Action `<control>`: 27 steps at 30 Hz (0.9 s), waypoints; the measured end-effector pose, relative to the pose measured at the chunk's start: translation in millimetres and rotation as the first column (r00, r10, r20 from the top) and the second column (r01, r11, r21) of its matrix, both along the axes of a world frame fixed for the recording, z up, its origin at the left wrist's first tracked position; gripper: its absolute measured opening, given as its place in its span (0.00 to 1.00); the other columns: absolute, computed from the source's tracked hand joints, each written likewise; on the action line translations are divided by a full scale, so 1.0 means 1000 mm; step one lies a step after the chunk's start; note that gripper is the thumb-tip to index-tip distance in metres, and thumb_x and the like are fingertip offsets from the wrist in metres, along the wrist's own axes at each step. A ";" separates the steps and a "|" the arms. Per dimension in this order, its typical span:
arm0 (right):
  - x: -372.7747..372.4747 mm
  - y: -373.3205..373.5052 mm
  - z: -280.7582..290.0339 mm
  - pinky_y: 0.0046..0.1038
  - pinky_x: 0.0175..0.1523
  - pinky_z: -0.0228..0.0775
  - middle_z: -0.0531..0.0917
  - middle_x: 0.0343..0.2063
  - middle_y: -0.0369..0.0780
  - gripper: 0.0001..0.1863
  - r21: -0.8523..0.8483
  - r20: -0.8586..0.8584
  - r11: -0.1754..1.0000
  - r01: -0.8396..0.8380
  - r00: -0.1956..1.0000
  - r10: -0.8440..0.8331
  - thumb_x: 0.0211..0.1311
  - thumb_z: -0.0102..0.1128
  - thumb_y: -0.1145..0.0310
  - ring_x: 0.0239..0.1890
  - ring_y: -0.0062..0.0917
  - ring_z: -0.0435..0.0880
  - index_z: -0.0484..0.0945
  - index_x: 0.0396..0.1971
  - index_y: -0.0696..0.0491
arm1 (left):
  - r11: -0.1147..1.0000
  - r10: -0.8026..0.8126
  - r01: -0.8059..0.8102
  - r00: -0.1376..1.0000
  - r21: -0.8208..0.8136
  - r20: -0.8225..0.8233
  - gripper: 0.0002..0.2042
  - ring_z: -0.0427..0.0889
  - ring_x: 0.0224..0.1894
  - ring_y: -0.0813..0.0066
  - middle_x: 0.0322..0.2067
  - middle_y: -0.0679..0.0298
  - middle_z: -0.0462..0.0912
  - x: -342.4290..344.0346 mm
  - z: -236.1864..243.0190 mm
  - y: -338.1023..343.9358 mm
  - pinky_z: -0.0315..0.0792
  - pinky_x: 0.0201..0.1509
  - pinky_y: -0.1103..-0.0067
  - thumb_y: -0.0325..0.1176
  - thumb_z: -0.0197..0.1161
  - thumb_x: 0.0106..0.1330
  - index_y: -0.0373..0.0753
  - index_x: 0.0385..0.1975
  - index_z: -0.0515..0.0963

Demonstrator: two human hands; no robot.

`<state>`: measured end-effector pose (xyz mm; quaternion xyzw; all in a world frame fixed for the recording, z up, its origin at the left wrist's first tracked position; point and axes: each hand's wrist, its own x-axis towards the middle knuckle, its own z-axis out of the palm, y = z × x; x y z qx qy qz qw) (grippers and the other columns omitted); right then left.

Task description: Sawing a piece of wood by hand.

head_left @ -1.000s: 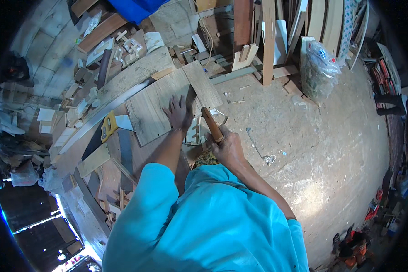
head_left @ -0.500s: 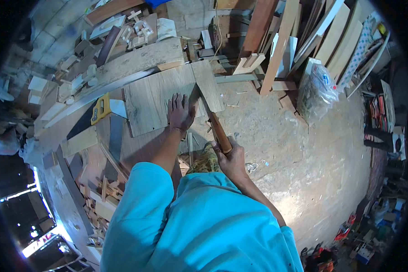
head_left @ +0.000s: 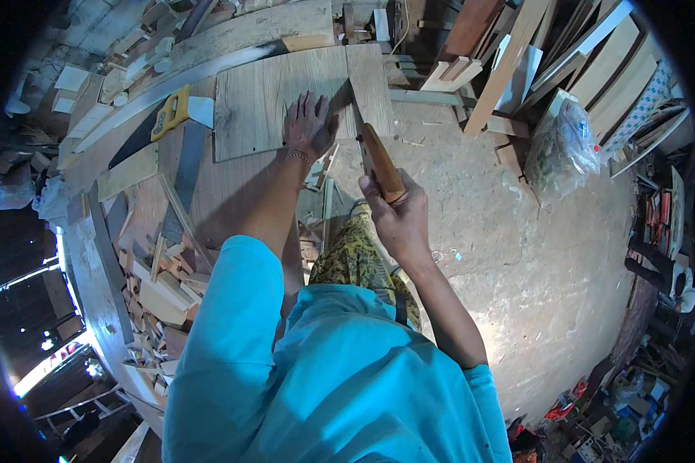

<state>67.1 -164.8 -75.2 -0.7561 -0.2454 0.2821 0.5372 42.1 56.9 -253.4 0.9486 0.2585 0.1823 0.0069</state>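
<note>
A light wood-grain board [head_left: 251, 104] lies across the bench. My left hand [head_left: 313, 127] rests spread on it, fingers apart. My right hand [head_left: 401, 216] grips the wooden handle [head_left: 382, 166] of a saw, whose narrow blade [head_left: 355, 108] reaches up to the board at a line near its right part. Left of the board lies another saw with a yellow handle [head_left: 176, 108], its dark blade partly hidden. My legs in camouflage trousers [head_left: 340, 255] show beneath my hands.
Timber planks [head_left: 502, 69] lean at the upper right beside a clear plastic bag [head_left: 560, 147]. Wood offcuts [head_left: 166, 293] pile on the left, and small blocks lie behind the bench. Assorted clutter [head_left: 645, 386] lines the right edge of the concrete floor [head_left: 525, 278].
The view has shifted, so board and hands sit higher in the picture. My right hand and saw moved relative to the board, while my left hand stayed pressed on it.
</note>
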 end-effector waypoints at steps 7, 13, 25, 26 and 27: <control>-0.009 0.016 0.005 0.23 0.24 0.61 0.71 0.13 0.36 0.14 -0.012 0.122 0.999 0.036 0.992 -0.034 0.56 0.61 0.64 0.19 0.15 0.65 0.73 0.25 0.62 | 1.000 -0.012 0.011 0.997 -0.021 -0.079 0.27 0.56 0.61 0.49 0.56 0.46 0.61 0.000 0.002 0.015 0.50 0.63 0.57 0.48 0.49 0.58 0.39 0.55 0.63; -0.017 0.017 0.001 0.27 0.24 0.62 0.72 0.13 0.42 0.15 -0.064 0.234 0.989 0.134 0.965 -0.116 0.55 0.61 0.63 0.17 0.20 0.66 0.72 0.26 0.62 | 0.996 0.053 -0.059 0.995 -0.065 -0.089 0.26 0.51 0.64 0.53 0.60 0.51 0.57 0.003 0.003 0.011 0.45 0.60 0.45 0.45 0.49 0.58 0.45 0.57 0.62; -0.047 0.005 -0.031 0.29 0.21 0.62 0.71 0.12 0.47 0.09 0.023 0.281 0.990 0.141 0.949 -0.142 0.55 0.58 0.71 0.14 0.27 0.70 0.70 0.25 0.60 | 0.987 0.110 -0.129 0.978 -0.096 -0.177 0.24 0.47 0.67 0.62 0.64 0.64 0.51 0.010 -0.004 0.018 0.34 0.59 0.38 0.44 0.45 0.62 0.51 0.59 0.59; -0.052 0.003 -0.037 0.29 0.21 0.62 0.71 0.11 0.47 0.08 -0.061 0.244 0.986 0.157 0.960 -0.138 0.55 0.57 0.72 0.13 0.27 0.70 0.70 0.24 0.60 | 0.983 0.099 -0.126 0.976 -0.134 -0.192 0.23 0.46 0.67 0.63 0.65 0.64 0.50 0.010 -0.005 0.017 0.33 0.59 0.39 0.44 0.44 0.63 0.51 0.60 0.59; -0.055 0.002 -0.041 0.30 0.20 0.61 0.70 0.11 0.46 0.10 0.045 0.247 0.990 0.135 0.959 -0.142 0.55 0.57 0.72 0.12 0.27 0.70 0.68 0.22 0.60 | 0.984 0.123 -0.144 0.975 -0.101 -0.188 0.23 0.46 0.67 0.63 0.65 0.65 0.50 0.010 -0.006 0.017 0.33 0.59 0.38 0.44 0.43 0.63 0.52 0.60 0.58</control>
